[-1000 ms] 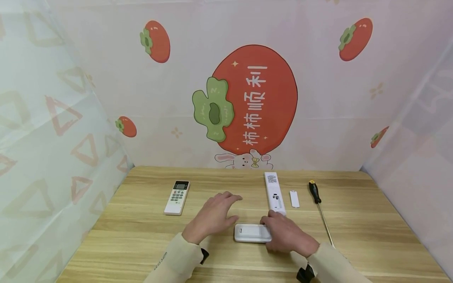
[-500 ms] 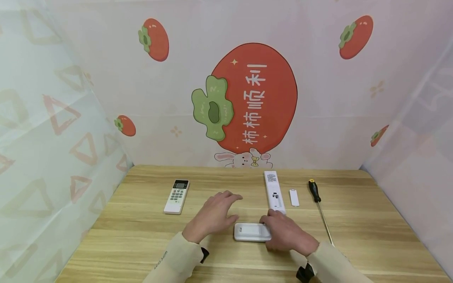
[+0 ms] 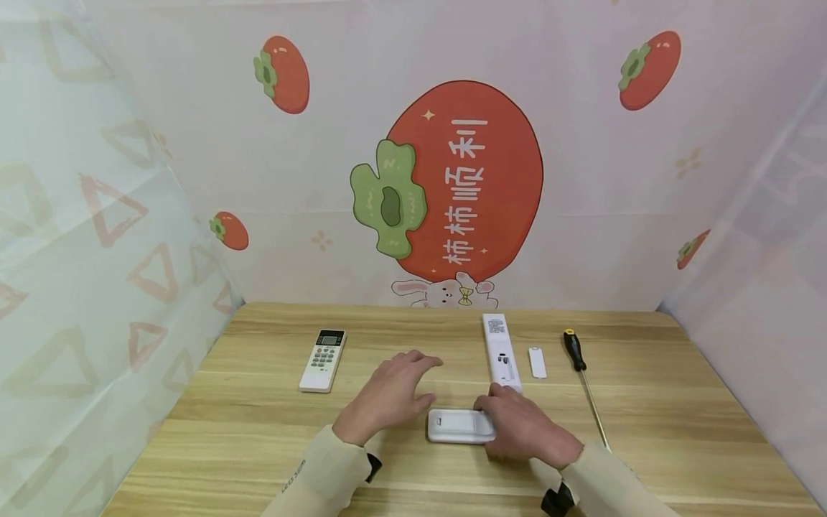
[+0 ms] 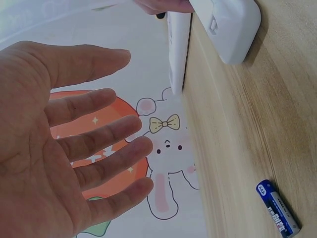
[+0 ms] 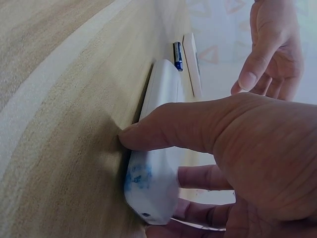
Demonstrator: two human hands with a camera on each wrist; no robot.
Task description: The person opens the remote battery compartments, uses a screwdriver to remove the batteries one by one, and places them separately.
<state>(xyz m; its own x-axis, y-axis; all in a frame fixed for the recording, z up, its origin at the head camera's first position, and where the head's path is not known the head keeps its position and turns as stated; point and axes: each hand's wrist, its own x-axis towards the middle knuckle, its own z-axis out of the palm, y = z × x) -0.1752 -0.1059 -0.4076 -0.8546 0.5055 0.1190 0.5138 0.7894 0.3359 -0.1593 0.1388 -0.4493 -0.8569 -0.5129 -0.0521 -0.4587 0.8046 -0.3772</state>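
A white device (image 3: 457,425) lies sideways on the table between the hands in the head view, its recessed face up. My right hand (image 3: 526,429) grips its right end; in the right wrist view the thumb of that hand (image 5: 237,153) lies along one side of the white device (image 5: 157,129) and the fingers reach round the other. My left hand (image 3: 386,396) hovers left of it, fingers spread and holding nothing, as the palm of the left hand (image 4: 74,144) shows in the left wrist view. A blue AAA battery (image 4: 277,208) lies on the table there.
Left stands out a white remote (image 3: 322,361), buttons up. Behind my right hand lies a long white remote (image 3: 500,350) with its battery bay uncovered, beside a small white cover (image 3: 538,363). A black-handled screwdriver (image 3: 573,350) is at the right. A printed cloth hangs behind the table.
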